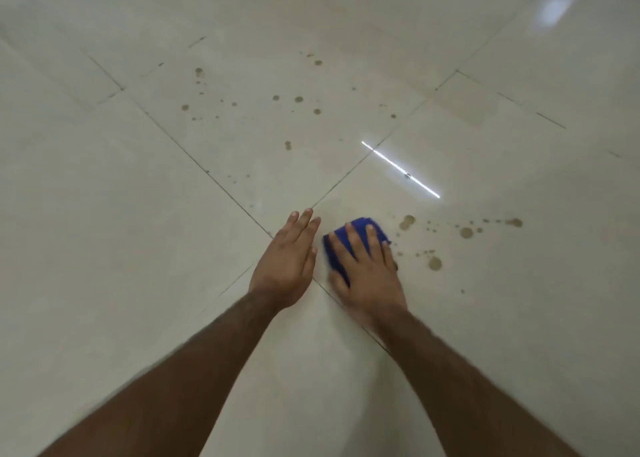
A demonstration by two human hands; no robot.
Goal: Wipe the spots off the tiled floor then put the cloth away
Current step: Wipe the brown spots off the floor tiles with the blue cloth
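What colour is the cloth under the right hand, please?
Blue; the cloth shows best in the head view.

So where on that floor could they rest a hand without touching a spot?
The tile left of the left hand looks bare, out to the grout line. It is crowded right of the blue cloth under the right hand, among brown spots, and on the far tile.

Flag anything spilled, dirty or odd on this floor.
Brownish spots dot the tiled floor right of the blue cloth under the right hand; more are scattered on the tile beyond.
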